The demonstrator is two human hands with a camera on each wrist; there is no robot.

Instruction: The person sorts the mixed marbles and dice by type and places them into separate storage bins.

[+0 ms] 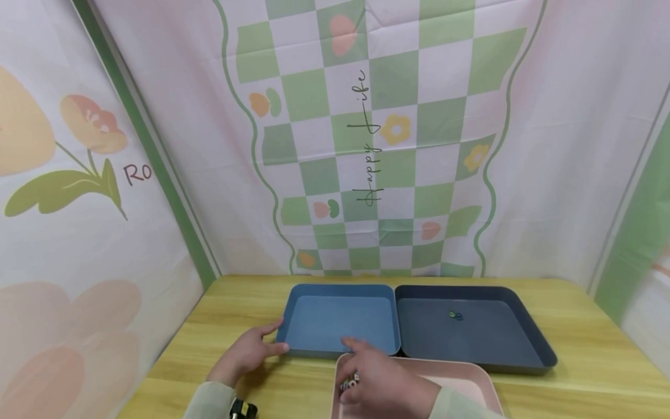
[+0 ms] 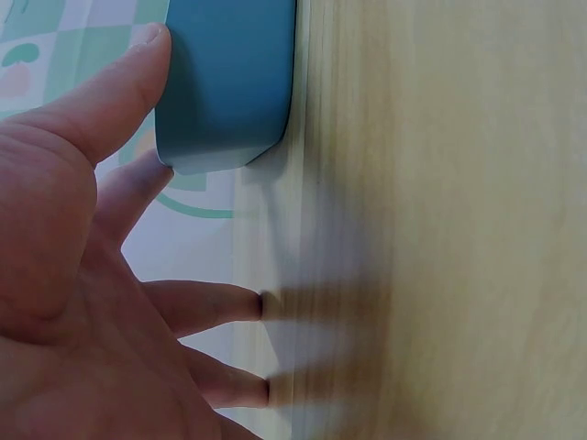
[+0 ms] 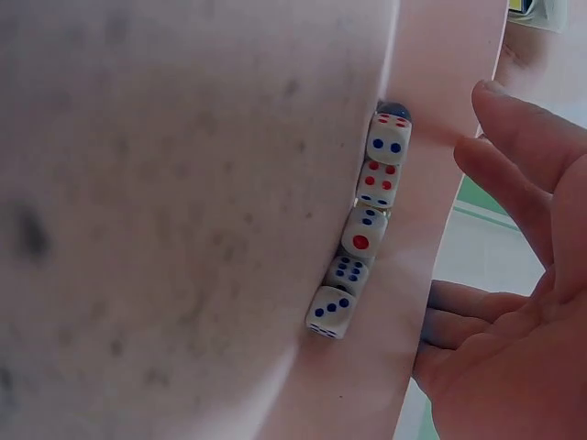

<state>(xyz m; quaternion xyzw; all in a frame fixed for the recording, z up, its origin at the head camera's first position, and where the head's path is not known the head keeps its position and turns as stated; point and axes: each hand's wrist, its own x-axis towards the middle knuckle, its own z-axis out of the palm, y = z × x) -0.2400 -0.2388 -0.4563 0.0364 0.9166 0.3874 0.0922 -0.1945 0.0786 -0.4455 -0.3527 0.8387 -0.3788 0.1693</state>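
My left hand (image 1: 250, 352) is at the near left corner of a blue tray (image 1: 335, 353). Its thumb and index finger touch the tray's side there, while the other fingers spread out over the table in the left wrist view. Over the left end of a pink tray (image 1: 473, 378) is my right hand (image 1: 384, 381), its fingers extended at the rim in the right wrist view. Several white dice (image 3: 359, 229) with red and blue pips lie in a row along the inside of that tray's wall, a small dark blue rounded piece (image 3: 394, 110) at one end.
Right of the blue tray stands a dark grey tray (image 1: 471, 340), with two small beads (image 1: 455, 315), one greenish and one blue, on its floor. All sit on a wooden table (image 1: 230, 302). Printed curtains (image 1: 377, 174) close off the back and sides.
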